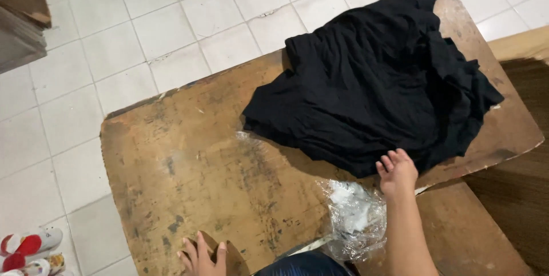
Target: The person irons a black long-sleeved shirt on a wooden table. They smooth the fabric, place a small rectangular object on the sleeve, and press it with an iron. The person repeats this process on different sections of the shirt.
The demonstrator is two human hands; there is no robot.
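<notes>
A black garment point(374, 81) lies crumpled on a worn wooden table point(189, 161), toward its far right part. My right hand point(396, 172) reaches to the garment's near edge, fingers apart, touching or just short of the cloth, holding nothing. My left hand point(203, 254) rests flat on the table's near edge, fingers spread. A crumpled clear plastic bag point(354, 219) with something white inside lies on the table just left of my right forearm.
White tiled floor point(131, 41) surrounds the table. Red-and-white sandals point(28, 250) lie on the floor at the bottom left. Stacked wooden boards point(20, 18) stand at the upper left. A second wooden surface point(463, 236) sits lower at the right.
</notes>
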